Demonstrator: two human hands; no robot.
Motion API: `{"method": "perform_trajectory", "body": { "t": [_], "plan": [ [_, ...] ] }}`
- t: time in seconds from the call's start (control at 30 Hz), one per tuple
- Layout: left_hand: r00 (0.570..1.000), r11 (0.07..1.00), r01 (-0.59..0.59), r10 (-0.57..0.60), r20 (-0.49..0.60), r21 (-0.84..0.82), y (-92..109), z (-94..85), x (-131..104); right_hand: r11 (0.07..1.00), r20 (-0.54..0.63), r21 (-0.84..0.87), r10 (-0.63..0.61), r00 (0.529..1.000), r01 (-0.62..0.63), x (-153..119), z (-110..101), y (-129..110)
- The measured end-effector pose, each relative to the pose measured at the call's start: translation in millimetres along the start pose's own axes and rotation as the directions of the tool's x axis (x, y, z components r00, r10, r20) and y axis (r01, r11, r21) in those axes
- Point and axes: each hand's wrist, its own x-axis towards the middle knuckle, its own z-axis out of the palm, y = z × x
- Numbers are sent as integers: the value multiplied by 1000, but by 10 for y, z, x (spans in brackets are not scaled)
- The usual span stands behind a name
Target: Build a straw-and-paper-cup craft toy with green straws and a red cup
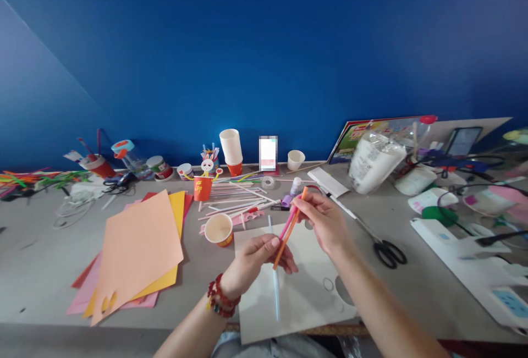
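The right hand (324, 218) pinches the upper parts of a pink straw (286, 227) and an orange straw (287, 235), the left hand (258, 253) pinching the pink one lower; paired, no fastening visible, a blue straw (276, 295) seemingly not yet taken up on the white sheet (305, 297)

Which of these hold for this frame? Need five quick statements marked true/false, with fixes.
1. The right hand holds the pink straw and the orange straw. True.
2. The beaded bracelets are on the right wrist. False: the beaded bracelets are on the left wrist.
3. A light blue straw lies on the white sheet. True.
4. The left hand holds the scissors. False: the left hand is at the lower part of the pink straw; the scissors lie on the table.
5. The top sheet of the paper stack is blue. False: a peach sheet is on top.
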Motion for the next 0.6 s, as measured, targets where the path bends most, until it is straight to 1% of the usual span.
{"method": "perform_trajectory", "body": {
  "t": [0.1,0.2,0.33,0.6],
  "plan": [
    [997,986,-62,69,-39,157,-4,-8,-31,999,8,31,-12,1000,12,11,6,1],
    [990,966,-84,110,-92,244,-32,-8,-54,997,-19,57,-55,998,55,20,21,6],
    [987,956,-86,120,-106,280,-94,12,-100,995,-55,40,-87,995,89,32,31,27],
    [975,946,-69,131,-180,316,-236,41,-187,997,-56,41,-69,996,72,32,29,104]
  ]
}}
